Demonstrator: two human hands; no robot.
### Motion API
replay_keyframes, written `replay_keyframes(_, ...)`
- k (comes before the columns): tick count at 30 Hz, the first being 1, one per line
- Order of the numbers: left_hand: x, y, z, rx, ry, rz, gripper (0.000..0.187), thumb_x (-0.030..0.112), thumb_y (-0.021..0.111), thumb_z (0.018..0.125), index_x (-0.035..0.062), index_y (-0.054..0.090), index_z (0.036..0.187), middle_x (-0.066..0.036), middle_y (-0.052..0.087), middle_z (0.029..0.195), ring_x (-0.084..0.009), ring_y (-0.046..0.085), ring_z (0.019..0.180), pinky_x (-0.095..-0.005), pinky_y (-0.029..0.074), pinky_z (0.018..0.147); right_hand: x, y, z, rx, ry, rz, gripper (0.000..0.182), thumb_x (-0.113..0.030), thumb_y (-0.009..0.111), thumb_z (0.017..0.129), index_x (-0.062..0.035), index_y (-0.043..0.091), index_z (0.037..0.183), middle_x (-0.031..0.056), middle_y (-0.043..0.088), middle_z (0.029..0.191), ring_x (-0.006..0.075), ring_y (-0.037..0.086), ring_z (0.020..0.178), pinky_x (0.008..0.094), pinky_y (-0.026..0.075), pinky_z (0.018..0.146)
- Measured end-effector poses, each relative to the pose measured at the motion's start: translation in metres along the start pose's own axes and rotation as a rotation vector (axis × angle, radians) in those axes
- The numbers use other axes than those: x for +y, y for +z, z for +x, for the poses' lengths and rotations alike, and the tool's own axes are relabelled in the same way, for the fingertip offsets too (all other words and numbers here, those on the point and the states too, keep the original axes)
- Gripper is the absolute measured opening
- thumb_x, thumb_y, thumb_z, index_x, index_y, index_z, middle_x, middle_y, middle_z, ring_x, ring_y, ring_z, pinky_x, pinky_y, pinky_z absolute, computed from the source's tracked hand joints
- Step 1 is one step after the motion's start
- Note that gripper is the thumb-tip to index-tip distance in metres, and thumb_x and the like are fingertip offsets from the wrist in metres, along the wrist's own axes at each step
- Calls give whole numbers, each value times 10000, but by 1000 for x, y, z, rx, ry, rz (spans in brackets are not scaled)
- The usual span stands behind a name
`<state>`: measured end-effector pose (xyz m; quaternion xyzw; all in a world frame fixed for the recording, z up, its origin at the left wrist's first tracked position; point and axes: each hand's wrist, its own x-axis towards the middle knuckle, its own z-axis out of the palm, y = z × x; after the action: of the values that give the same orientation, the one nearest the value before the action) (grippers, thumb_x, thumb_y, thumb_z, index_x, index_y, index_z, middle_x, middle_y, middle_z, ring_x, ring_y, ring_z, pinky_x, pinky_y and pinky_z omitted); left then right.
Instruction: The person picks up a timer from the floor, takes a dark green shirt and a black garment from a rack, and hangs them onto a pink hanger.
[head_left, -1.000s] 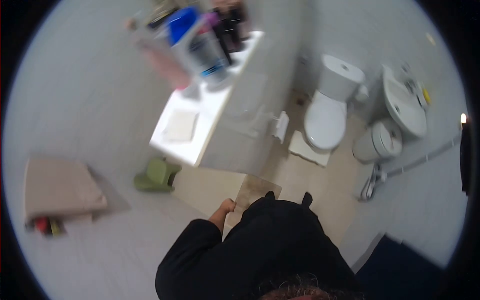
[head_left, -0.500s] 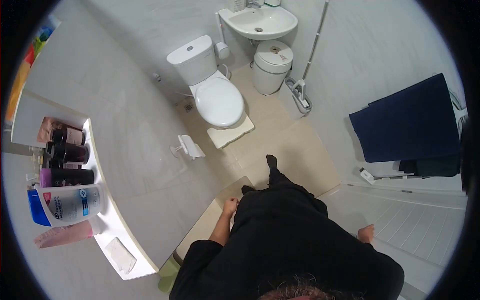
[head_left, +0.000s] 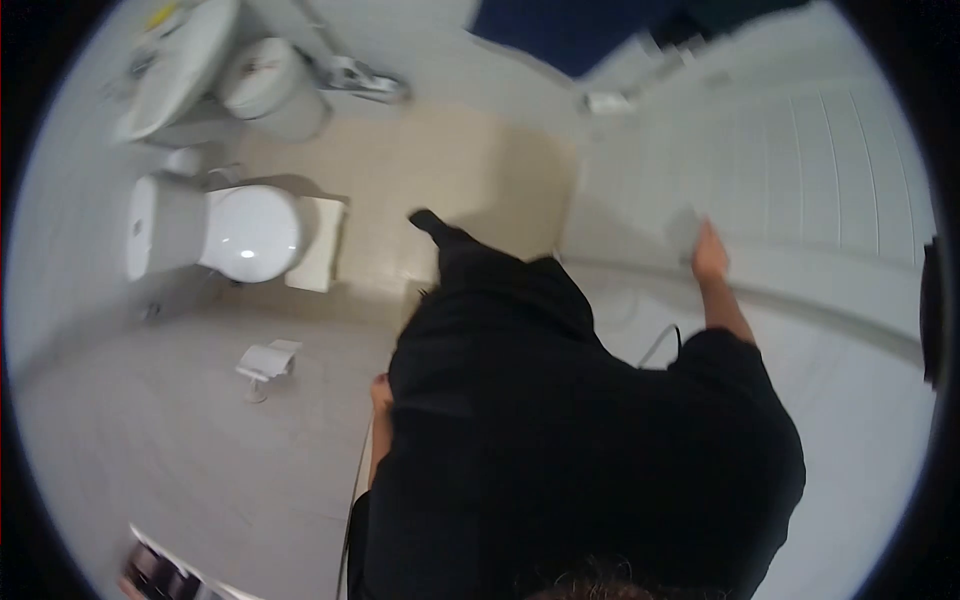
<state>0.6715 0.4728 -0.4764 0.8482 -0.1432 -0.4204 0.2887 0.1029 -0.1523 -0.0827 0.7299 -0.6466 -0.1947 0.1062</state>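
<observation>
On the right, my right hand [head_left: 710,258] is at the edge of the pale grooved door [head_left: 780,170]. Its fingers look closed around a small grey door handle [head_left: 687,259] that sticks out beside them, though the view is blurred. My left hand [head_left: 381,392] hangs low at my left side, against my black clothing [head_left: 560,420]. Most of its fingers are hidden or too small to make out. One dark-covered foot [head_left: 428,222] shows on the beige floor [head_left: 390,150].
A toilet [head_left: 255,235] with a pale step at its base [head_left: 318,245] stands left. Beyond are a lidded bin [head_left: 285,95], a sink [head_left: 185,75] and a mop head [head_left: 365,80]. A paper holder [head_left: 268,360] juts from the wall. A dark cord [head_left: 660,345] shows past the door edge.
My view has turned right, so the toilet and sink now lie at the left and the shelf is mostly out of view. My right arm reaches out further, and more floor shows past the door.
</observation>
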Motion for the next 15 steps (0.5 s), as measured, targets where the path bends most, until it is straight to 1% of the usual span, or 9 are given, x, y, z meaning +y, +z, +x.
replay_keyframes(1, -8, 0, -11, -54, -21, 13, 343, 283, 584, 1009, -33, 698, 1079, -159, 750, 1019, -253, 723, 883, -363, 567, 748, -47, -85, -23, -223, 126, -48, 710, -69, 550, 960, -59, 221, 1589, 151, 438, 1527, 351, 566, 1278, 437, 488, 1052)
replay_keyframes(3, -11, -4, -18, -148, -61, 11, 348, 286, 583, 1014, -34, 695, 1094, -158, 750, 1034, -255, 720, 906, -365, 564, 776, -18, -20, -7, -83, 112, -28, 838, -9, 612, 881, -77, 182, 1597, 171, 465, 1463, 387, 593, 1220, 466, 524, 994)
replay_keyframes(4, 5, -7, -4, -178, -72, -7, 352, 289, 583, 1017, -34, 693, 1104, -157, 750, 1044, -256, 719, 922, -366, 562, 794, -16, -16, -3, -94, 139, -26, 838, -9, 612, 881, -77, 182, 1597, 171, 465, 1463, 387, 593, 1220, 466, 524, 994)
replay_keyframes(6, 33, -31, 7, -231, -118, -30, 360, 293, 582, 1023, -34, 689, 1124, -156, 750, 1063, -258, 715, 954, -367, 558, 831, -18, -4, -4, -11, 227, 210, 821, 5, 593, 862, -79, 217, 1587, 188, 485, 1426, 403, 611, 1184, 492, 544, 957)
replay_keyframes(8, 130, -60, -4, -285, -123, 28, 368, 300, 577, 1028, -26, 662, 1176, -141, 744, 1081, -249, 715, 948, -364, 553, 815, -15, 6, 2, -6, 256, 228, 801, 16, 583, 857, -78, 248, 1578, 192, 492, 1424, 407, 615, 1174, 493, 544, 955)
replay_keyframes(9, 205, -79, -18, -312, -124, 56, 375, 304, 575, 1031, -22, 649, 1202, -133, 742, 1090, -245, 714, 945, -362, 551, 808, -16, 11, 7, 19, 263, 245, 783, 26, 574, 851, -76, 280, 1570, 196, 500, 1422, 412, 620, 1164, 494, 544, 953)
replay_keyframes(12, 246, -85, 2, -282, -238, -39, 389, 302, 571, 1033, -1, 600, 1276, -108, 727, 1115, -223, 711, 924, -336, 537, 760, -16, 16, 5, 23, 249, 291, 710, 38, 560, 849, -56, 377, 1528, 201, 535, 1399, 395, 613, 1190, 481, 543, 963)
replay_keyframes(13, 261, -89, 4, -277, -248, -28, 389, 302, 571, 1033, -1, 600, 1276, -108, 727, 1115, -223, 711, 924, -336, 537, 760, -17, 18, 3, 8, 247, 297, 710, 38, 560, 849, -56, 377, 1528, 201, 535, 1399, 395, 613, 1190, 481, 543, 963)
replay_keyframes(15, 290, -91, 7, -200, -172, -43, 380, 299, 564, 1036, 21, 584, 1294, -90, 716, 1123, -201, 708, 910, -315, 516, 721, -18, 17, 6, -29, 228, 292, 723, 73, 541, 795, -37, 447, 1503, 232, 578, 1363, 405, 605, 1194, 449, 515, 1002)
